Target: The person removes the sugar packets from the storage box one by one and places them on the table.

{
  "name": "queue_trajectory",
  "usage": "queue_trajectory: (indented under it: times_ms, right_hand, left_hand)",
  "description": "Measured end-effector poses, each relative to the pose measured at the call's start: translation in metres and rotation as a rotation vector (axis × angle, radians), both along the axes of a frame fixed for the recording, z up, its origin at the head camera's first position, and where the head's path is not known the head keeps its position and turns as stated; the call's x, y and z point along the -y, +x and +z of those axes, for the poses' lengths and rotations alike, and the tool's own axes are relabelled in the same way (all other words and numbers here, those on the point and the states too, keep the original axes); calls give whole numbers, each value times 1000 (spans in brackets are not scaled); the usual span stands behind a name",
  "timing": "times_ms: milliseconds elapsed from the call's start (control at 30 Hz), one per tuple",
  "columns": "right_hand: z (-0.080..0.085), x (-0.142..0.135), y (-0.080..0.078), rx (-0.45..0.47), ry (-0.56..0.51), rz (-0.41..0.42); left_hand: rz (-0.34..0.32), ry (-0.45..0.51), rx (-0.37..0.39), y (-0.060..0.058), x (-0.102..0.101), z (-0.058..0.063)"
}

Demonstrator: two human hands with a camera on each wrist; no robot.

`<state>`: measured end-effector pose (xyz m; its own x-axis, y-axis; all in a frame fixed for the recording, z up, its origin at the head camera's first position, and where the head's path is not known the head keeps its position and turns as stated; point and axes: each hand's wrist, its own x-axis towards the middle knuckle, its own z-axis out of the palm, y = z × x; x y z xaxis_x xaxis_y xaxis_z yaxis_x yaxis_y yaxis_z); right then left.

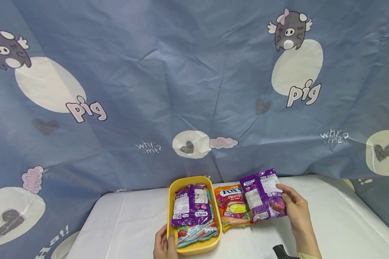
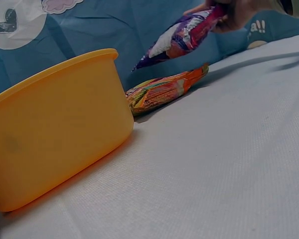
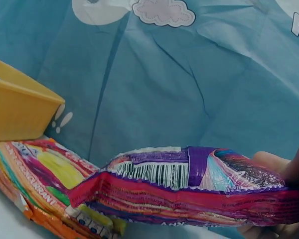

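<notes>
My right hand [image 1: 296,207] pinches a purple candy bag [image 1: 262,194] by its right edge, thumb on top and fingers beneath. In the left wrist view this bag [image 2: 182,37] hangs tilted above the table. Below and left of it lies an orange Fox's Fruits candy bag [image 1: 231,208], partly overlapped in the head view. A yellow bin [image 1: 172,235] stands left of that, holding another purple bag [image 1: 191,205] on top of a teal candy bag [image 1: 197,232]. My left hand [image 1: 165,244] grips the bin's near left side, thumb over the rim.
A white-covered table [image 1: 129,219] carries everything. Behind it hangs a blue cloth [image 1: 194,90] printed with pigs and hearts, meeting the table's back edge just beyond the bin. A black object [image 1: 280,251] shows beside the right wrist.
</notes>
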<state>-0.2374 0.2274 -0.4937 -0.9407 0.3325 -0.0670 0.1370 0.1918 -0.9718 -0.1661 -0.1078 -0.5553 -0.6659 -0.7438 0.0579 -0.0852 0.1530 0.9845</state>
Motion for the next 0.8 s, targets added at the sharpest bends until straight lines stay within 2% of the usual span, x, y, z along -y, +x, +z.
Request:
queue_trajectory:
  times_ms: [167,300,533,633,800]
  right_hand:
    - [-9,-3,-2,5,42,7]
    - [-19,-7,-5,6,58,17]
    - [-48,-24,-18,-2,52,54]
    - [-49,-26,-18,-4,64,44]
    - [-33,-20,-8,25,92,20]
  left_hand:
    - [-6,2,-13,0,0,-1]
    - [-11,-18,9,1,0,0]
    - [-12,-22,16,3,-1,2]
    - [-29,-29,25,3,0,3]
    - [-57,-21,43,4,1,3]
